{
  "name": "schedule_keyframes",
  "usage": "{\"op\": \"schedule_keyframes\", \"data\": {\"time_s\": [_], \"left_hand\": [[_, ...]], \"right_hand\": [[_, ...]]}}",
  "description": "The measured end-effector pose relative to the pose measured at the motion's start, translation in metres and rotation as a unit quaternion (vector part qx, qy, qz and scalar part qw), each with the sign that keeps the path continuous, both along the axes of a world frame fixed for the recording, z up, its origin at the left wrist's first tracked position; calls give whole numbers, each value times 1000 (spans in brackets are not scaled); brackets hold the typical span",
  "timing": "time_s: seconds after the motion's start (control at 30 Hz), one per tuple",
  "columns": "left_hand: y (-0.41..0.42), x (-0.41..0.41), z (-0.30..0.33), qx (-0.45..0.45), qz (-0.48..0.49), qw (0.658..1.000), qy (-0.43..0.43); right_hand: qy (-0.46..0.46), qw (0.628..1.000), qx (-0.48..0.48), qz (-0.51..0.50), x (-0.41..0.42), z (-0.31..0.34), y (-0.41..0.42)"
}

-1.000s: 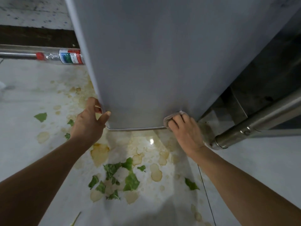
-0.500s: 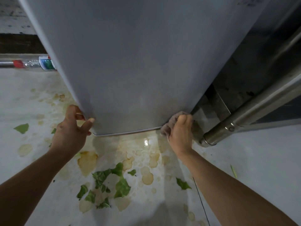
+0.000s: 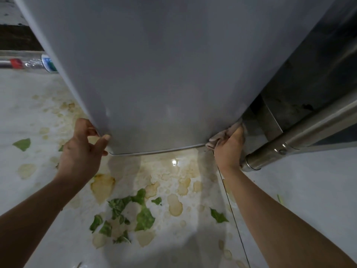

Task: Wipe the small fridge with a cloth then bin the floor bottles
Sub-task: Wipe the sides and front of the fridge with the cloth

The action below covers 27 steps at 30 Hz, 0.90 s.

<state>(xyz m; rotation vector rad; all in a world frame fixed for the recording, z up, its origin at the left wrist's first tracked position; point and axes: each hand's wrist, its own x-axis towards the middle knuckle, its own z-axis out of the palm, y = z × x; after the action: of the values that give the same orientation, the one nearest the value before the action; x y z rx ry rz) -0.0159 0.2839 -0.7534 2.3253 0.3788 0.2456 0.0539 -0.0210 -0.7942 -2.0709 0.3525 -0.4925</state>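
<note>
The floor (image 3: 299,190) is pale, glossy tile, blotched with yellowish-brown dried stains (image 3: 174,206) in front of the small fridge and out to its left. A thin dark seam runs through the tiles in front of the fridge's right corner. Torn green leaf scraps (image 3: 144,217) lie scattered on the floor, most in a cluster in front of the fridge, with single bits off to either side.

One small fridge (image 3: 164,74), grey and smooth-fronted, fills the upper middle of the view. One plastic bottle (image 3: 36,63) with a red cap and a coloured label lies on its side on the floor to the left of the fridge, its far end hidden behind the fridge's edge. To the right of the fridge stands a dark steel unit with one round metal leg (image 3: 301,141) reaching the floor.

The left hand (image 3: 82,151) grips the fridge's lower left corner, thumb on the front face, fingers curled round the side. The right hand (image 3: 229,149) holds one crumpled pale cloth (image 3: 218,137), fingers closed round it, pressing it against the fridge's lower right corner.
</note>
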Motion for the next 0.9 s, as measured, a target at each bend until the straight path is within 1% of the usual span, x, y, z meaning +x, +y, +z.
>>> {"op": "schedule_keyframes", "data": {"time_s": [0.07, 0.1, 0.13, 0.17, 0.27, 0.33, 0.37, 0.4, 0.43, 0.47, 0.53, 0.57, 0.63, 0.7, 0.8, 0.9], "left_hand": [[0, 0, 0, 0, -4, 1000, -3], [0, 0, 1, -1, -5, 1000, -4], [0, 0, 1, -1, -6, 1000, -4], [0, 0, 1, -1, -6, 1000, -6], [1, -1, 1, -5, -10, 1000, -9], [0, -1, 0, -8, -8, 1000, -11], [-1, -1, 0, -10, -6, 1000, -13], [-1, 0, 0, -12, -2, 1000, -13], [-1, -1, 0, -14, 1, 1000, -12], [-1, -1, 0, -15, 2, 1000, -10], [-2, -1, 0, -16, 0, 1000, -10], [-2, -1, 0, -16, -2, 1000, -11], [-1, -1, 0, -19, -3, 1000, -10], [-2, -1, -1, -27, 3, 1000, -13], [-1, 0, -2, -33, 7, 999, -15], [1, 1, -4, -29, -3, 999, -20]], "right_hand": [[100, 994, -44, 17, 1, -6, -7], [120, 991, -64, 12, 2, -7, -10], [117, 991, -66, 1, 4, -4, -12], [92, 994, -60, -6, 4, 3, -13], [-22, 999, -16, -27, 11, 25, -10], [-58, 997, -23, -44, 13, 29, -5], [-60, 997, -24, -44, 13, 26, -3], [-46, 998, -14, -39, 11, 21, 0], [-9, 999, -2, -33, 10, 15, 2], [48, 998, -3, -27, 8, 7, 2], [157, 987, -41, -9, 8, -8, -3], [188, 981, -57, -3, 9, -9, -5], [202, 977, -67, -21, 11, -8, -8], [176, 981, -45, -69, 11, -9, -9], [139, 979, 24, -148, 8, -7, 2], [133, 972, 110, -163, 4, -5, 20]]}}
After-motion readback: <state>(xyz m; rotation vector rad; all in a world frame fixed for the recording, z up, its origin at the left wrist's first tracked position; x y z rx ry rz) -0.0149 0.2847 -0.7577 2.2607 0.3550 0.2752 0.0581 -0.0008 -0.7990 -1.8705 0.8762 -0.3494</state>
